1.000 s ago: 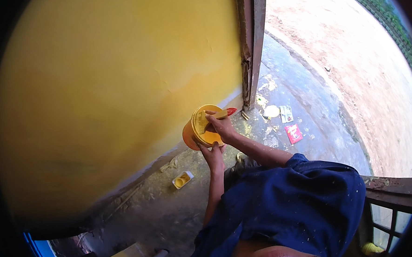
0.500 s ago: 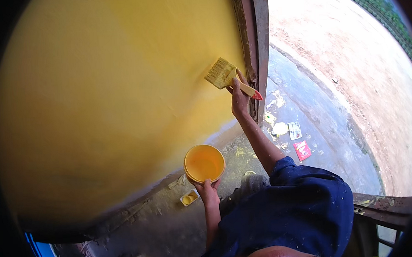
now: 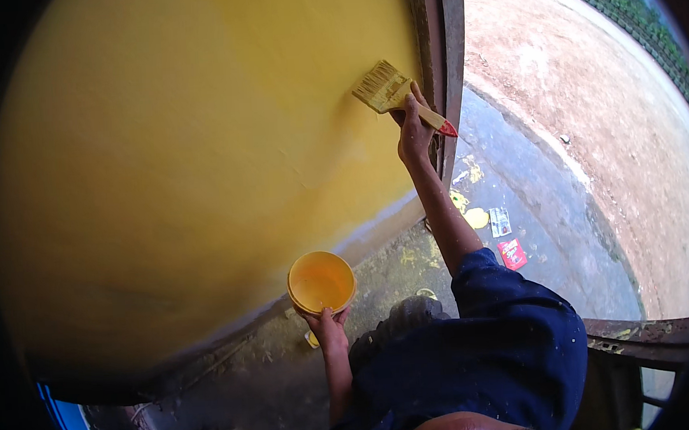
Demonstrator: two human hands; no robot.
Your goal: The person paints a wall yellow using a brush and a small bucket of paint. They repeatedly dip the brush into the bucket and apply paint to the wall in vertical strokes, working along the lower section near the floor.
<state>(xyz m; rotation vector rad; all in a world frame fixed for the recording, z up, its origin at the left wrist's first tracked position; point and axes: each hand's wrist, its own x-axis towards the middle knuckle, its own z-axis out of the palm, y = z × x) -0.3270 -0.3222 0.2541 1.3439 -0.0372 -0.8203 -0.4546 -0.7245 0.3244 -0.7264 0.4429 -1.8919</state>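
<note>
A wide, flat paintbrush (image 3: 388, 88) with a wooden, red-tipped handle is gripped in my right hand (image 3: 416, 133). Its yellow-coated bristles point up and left against the yellow wall (image 3: 200, 145), close to the brown frame; whether they touch the wall I cannot tell. My left hand (image 3: 328, 329) holds a round yellow paint bucket (image 3: 321, 282) by its near side, thumb over the rim. Inside the bucket everything is yellow, and the paint level is hard to make out.
A brown door or window frame (image 3: 445, 62) borders the wall on the right. Beyond lie a grey concrete strip (image 3: 545, 181) with yellow splashes, a red packet (image 3: 512, 254) and a silver packet (image 3: 500, 222), then bare earth (image 3: 587, 93). A small yellow-stained container (image 3: 312, 340) sits on the floor below the bucket.
The paintbrush in my right hand has moved up along the wall and slightly right. The bucket in my left hand has shifted a little left, now covering much of the small container.
</note>
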